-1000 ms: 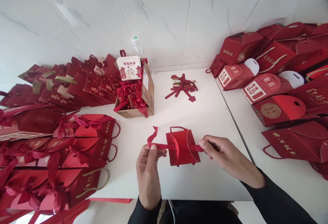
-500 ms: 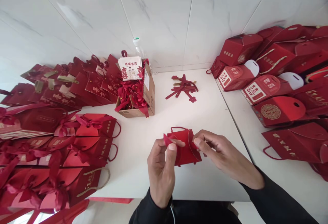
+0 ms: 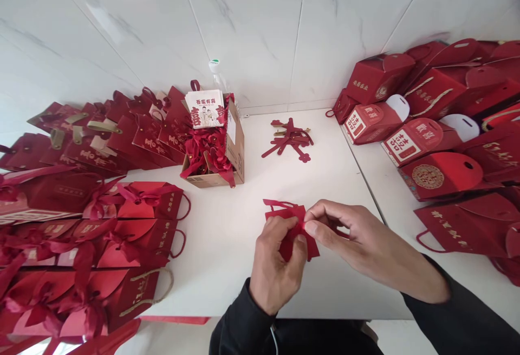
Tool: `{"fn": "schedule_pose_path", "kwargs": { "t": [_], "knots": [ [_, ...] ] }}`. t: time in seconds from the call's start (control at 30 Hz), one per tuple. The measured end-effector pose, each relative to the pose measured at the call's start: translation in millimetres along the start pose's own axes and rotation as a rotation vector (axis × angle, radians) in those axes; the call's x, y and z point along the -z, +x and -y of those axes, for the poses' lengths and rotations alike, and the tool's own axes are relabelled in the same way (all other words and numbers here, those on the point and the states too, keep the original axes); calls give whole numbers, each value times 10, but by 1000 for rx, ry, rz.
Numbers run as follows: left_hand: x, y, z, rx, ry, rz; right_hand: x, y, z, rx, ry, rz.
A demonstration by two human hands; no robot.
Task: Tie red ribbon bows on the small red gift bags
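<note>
A small red box (image 3: 312, 247) with a cord handle lies on the white table near its front edge. My left hand (image 3: 278, 265) is over the left part of the box, its thumb and fingers closed on red ribbon. At the upper right of the box, my right hand (image 3: 339, 233) pinches the ribbon (image 3: 301, 225) between thumb and forefinger, close to the left fingertips. One ribbon end stretches up and left past the handle. The fingers hide much of the ribbon where the two hands meet.
An open carton (image 3: 235, 149) of red ribbon bows and printed cards stands beyond the hands, with a clear bottle (image 3: 218, 77) behind it. Red straps (image 3: 290, 139) lie in a pile. Ribboned boxes (image 3: 134, 236) fill the left; more red boxes (image 3: 433, 176) stand at right.
My left hand has moved right and onto the box, bringing its fingertips close to my right hand. The ribbon end now lies beyond the box top by the handle.
</note>
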State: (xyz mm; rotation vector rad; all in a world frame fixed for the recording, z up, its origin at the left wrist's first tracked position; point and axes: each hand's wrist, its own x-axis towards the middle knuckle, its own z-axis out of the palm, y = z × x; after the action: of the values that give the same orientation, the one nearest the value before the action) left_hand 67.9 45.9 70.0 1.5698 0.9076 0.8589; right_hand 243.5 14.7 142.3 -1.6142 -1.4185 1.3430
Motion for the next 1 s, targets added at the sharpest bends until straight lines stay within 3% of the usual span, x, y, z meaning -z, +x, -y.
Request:
{"fn": "schedule_pose_path", "kwargs": {
  "t": [0.1, 0.17, 0.23, 0.37, 0.5, 0.63, 0.7, 0.77, 1.0],
  "knots": [
    [9, -11, 0, 38, -48, 10, 58, 2, 111, 203, -39, 103],
    [17, -11, 2, 80, -87, -15, 80, 45, 94, 345, -110, 80],
    [30, -6, -5, 118, -106, -28, 87, 116, 8, 390, -208, 27],
    [53, 6, -18, 164, -143, -37, 85, 214, -181, 295, -361, 25],
    [57, 7, -12, 184, -167, -63, 139, 122, -175, 196, -320, -101],
    [74, 10, -31, 179, -157, -43, 203, 0, -135, 52, -246, 73],
    [91, 17, -51, 150, -141, -24, 192, -4, -161, -10, -235, 120],
    [107, 32, -66, 83, -74, -7, 145, 25, -210, -5, -236, 70],
    [111, 101, 44, -359, 321, -60, -95, 139, -370, 36, -99, 22]
  ]
}}
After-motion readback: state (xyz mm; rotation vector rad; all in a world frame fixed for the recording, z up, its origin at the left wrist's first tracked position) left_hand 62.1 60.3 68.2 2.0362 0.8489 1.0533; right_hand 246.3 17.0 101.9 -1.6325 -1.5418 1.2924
